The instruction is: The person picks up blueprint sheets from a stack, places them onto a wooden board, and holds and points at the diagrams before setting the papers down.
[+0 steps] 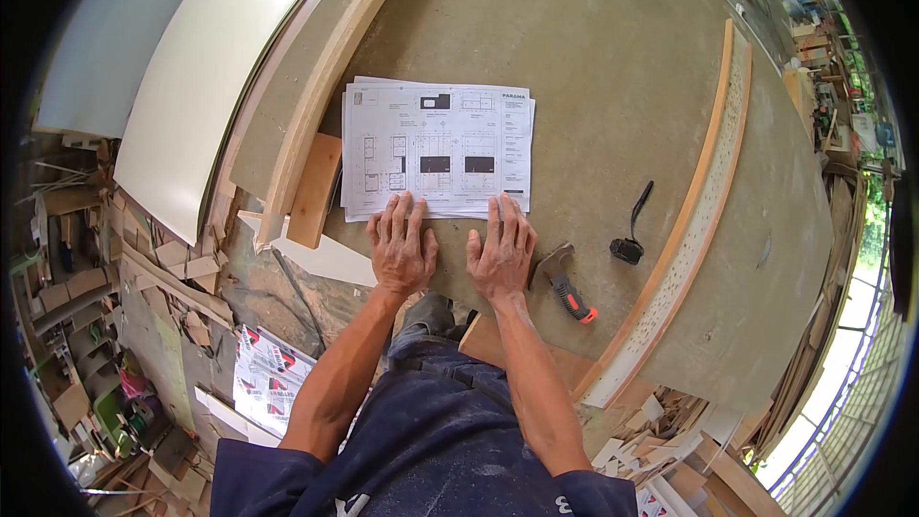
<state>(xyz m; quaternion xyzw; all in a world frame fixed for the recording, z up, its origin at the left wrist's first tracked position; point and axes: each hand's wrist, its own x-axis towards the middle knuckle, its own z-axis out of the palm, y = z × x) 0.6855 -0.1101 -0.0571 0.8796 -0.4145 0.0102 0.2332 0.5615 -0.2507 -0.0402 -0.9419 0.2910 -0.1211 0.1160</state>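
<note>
A stack of printed drawing sheets (436, 139) lies flat on the large grey-brown board, with plans and dark blocks on the top page. On its lower left edge rest the fingertips of my left hand (402, 247), palm down and fingers stretched out. My right hand (503, 244) lies the same way at the lower right edge, fingers extended. Neither hand grips anything. Just right of my right hand is a hammer (565, 285) with a black and red handle. Farther right sits a small black tool with a strap (628, 247), possibly a tape measure.
A long wood-edged strip (704, 187) crosses the board (613, 67) at right. Wooden battens (330, 72) and a white panel (206, 67) lie at left. Offcuts (172, 268) clutter the floor, and a printed plastic-wrapped sheet (268, 373) lies at lower left.
</note>
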